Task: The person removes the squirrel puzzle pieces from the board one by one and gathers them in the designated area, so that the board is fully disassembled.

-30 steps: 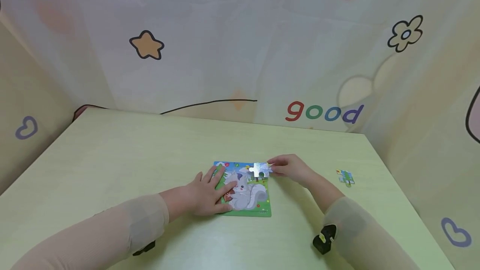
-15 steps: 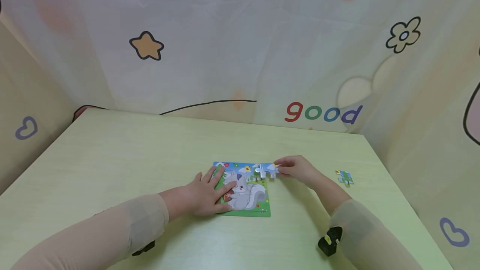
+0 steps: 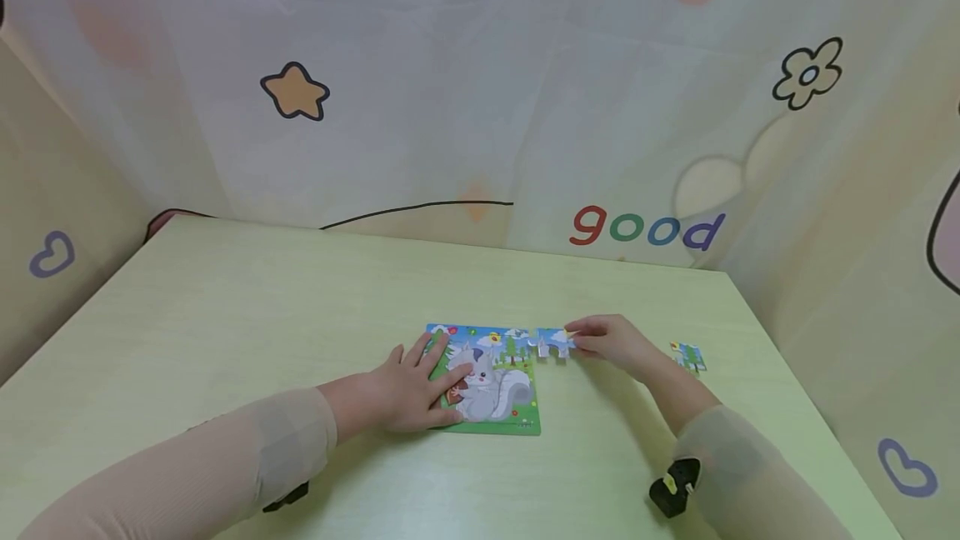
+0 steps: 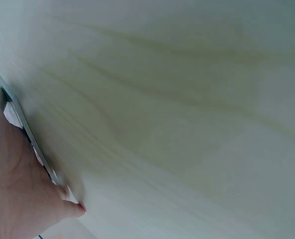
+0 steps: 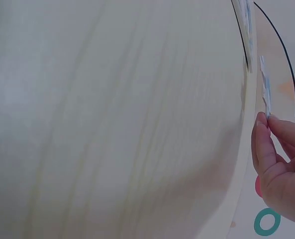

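Note:
A small jigsaw puzzle (image 3: 495, 397) with a grey squirrel picture and a green lower border lies on the table. My left hand (image 3: 408, 390), fingers spread, rests on its left side and hides part of it. In the left wrist view, the same hand (image 4: 18, 174) lies over the puzzle's thin edge (image 4: 32, 142). My right hand (image 3: 615, 344) pinches a blue-sky puzzle piece (image 3: 553, 342) between thumb and fingers, just right of the puzzle's upper right corner. In the right wrist view, the piece (image 5: 265, 92) appears edge-on, held above the tabletop.
Farther right on the pale wooden table (image 3: 300, 290) lies a loose puzzle part (image 3: 688, 356) with a green tree on it. A printed curtain (image 3: 450, 90) hangs behind the table's back edge and along both sides.
My right hand has drawn the piece rightward from over the puzzle's upper right to beside it, and its face has turned from glare to blue sky. My left hand stays put.

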